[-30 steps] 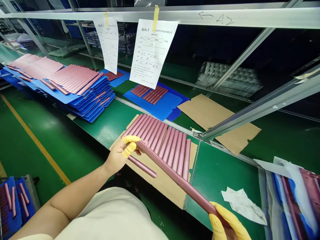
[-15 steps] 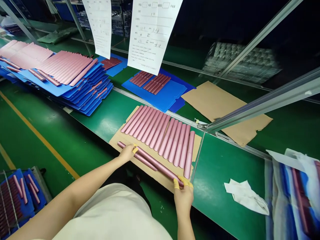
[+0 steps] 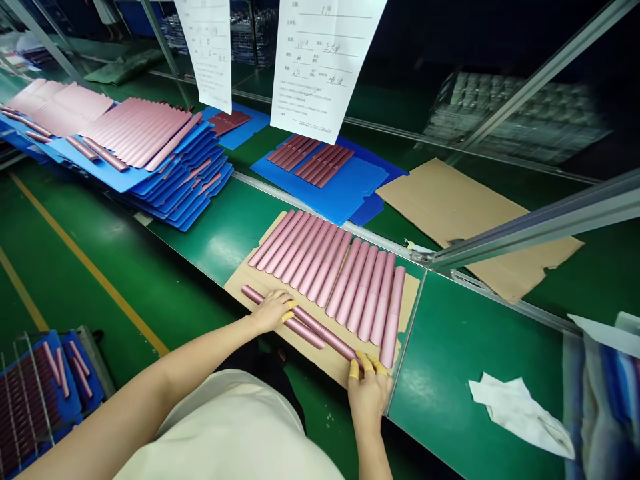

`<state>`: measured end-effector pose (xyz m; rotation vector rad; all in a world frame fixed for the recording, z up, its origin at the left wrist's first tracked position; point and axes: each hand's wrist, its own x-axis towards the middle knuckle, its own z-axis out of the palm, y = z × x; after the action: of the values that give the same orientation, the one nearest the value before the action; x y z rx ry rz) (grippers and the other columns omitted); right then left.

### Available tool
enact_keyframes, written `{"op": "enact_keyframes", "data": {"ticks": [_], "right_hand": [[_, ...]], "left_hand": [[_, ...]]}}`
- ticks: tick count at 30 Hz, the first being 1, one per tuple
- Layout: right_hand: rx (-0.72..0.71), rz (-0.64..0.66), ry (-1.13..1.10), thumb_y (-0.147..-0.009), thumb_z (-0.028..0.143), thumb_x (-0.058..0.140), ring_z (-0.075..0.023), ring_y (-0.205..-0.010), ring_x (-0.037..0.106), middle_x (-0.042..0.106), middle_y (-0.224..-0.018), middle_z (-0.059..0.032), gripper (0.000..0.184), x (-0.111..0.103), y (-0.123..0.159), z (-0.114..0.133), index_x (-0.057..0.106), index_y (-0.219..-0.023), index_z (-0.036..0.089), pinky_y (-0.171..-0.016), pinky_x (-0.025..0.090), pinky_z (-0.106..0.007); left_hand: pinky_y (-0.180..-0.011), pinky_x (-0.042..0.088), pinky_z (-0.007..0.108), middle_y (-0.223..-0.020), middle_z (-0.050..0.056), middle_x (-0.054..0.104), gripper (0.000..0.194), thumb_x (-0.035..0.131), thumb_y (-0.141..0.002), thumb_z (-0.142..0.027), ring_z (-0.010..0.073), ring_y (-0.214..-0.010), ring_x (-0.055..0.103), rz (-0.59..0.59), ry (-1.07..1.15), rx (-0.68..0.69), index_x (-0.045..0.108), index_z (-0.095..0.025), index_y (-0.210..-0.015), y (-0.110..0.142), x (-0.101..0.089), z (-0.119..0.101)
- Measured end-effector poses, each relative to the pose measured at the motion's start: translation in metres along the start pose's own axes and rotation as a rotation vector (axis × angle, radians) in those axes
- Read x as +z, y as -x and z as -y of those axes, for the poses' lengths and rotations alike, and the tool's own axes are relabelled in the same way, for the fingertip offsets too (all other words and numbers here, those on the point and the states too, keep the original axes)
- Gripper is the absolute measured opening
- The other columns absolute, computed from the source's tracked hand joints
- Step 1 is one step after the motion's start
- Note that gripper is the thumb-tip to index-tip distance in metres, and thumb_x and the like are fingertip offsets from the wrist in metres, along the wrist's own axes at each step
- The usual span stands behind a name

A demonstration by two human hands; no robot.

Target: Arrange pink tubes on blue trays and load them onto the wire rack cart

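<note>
My left hand (image 3: 273, 310) rests with fingers closed on the near end of two long pink tubes (image 3: 320, 327) that lie across the front of a brown cardboard sheet (image 3: 240, 283). My right hand (image 3: 367, 387), with yellow finger cots, presses its fingertips on the other end of the longer tube. Behind them a row of several pink tubes (image 3: 333, 270) lies side by side on the same cardboard, on the green belt.
Stacked blue trays with pink tubes (image 3: 145, 153) sit at the left. A blue tray with darker pieces (image 3: 325, 180) and a second cardboard sheet (image 3: 470, 213) lie behind a metal rail. A white cloth (image 3: 520, 413) is at the right; paper sheets (image 3: 320, 60) hang above.
The long pink tube was held up in the air between both hands; it now lies on the cardboard in front of the row, with both hands still on its ends.
</note>
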<state>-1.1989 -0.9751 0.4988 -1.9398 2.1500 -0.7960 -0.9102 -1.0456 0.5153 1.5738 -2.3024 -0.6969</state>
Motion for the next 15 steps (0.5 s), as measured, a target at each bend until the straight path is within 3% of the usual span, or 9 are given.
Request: {"op": "enact_keyframes", "data": {"ticks": [4, 8, 11, 15], "right_hand": [[-0.067, -0.015, 0.015, -0.087, 0.041, 0.042, -0.0255, -0.094, 0.052, 0.059, -0.102, -0.0122, 0.036, -0.005, 0.005, 0.0, 0.066, -0.096, 0.015, -0.084, 0.043, -0.042], [-0.116, -0.076, 0.008, -0.086, 0.038, 0.045, -0.0263, -0.096, 0.055, 0.061, -0.1, -0.0131, 0.032, -0.014, 0.004, 0.001, 0.064, -0.095, 0.014, -0.085, 0.043, -0.044], [-0.111, -0.139, 0.038, -0.085, 0.038, 0.047, -0.0299, -0.098, 0.056, 0.061, -0.101, -0.0164, 0.033, -0.018, -0.008, 0.004, 0.064, -0.095, 0.011, -0.085, 0.042, -0.047], [-0.043, -0.15, 0.116, -0.083, 0.041, 0.045, -0.0338, -0.1, 0.056, 0.06, -0.102, -0.0184, 0.038, -0.021, -0.031, 0.001, 0.064, -0.096, 0.011, -0.087, 0.042, -0.051]], "left_hand": [[-0.093, 0.043, 0.04, -0.105, 0.008, 0.062, 0.029, 0.053, -0.087, -0.028, 0.0225, -0.107, 0.049, -0.005, 0.048, 0.032, 0.061, -0.018, -0.113, 0.013, 0.004, -0.001], [-0.096, 0.042, 0.04, -0.108, 0.007, 0.062, 0.027, 0.053, -0.086, -0.029, 0.0221, -0.109, 0.049, -0.048, 0.158, 0.002, 0.061, -0.023, -0.112, 0.014, -0.009, 0.008], [-0.098, 0.042, 0.039, -0.112, 0.007, 0.06, 0.027, 0.049, -0.087, -0.023, 0.0213, -0.11, 0.049, -0.144, 0.226, -0.155, 0.061, -0.022, -0.112, -0.002, -0.032, 0.036], [-0.098, 0.042, 0.036, -0.116, 0.008, 0.057, 0.031, 0.045, -0.086, -0.014, 0.0194, -0.109, 0.052, -0.199, 0.3, -0.399, 0.058, -0.018, -0.113, -0.03, -0.065, 0.098]]}}
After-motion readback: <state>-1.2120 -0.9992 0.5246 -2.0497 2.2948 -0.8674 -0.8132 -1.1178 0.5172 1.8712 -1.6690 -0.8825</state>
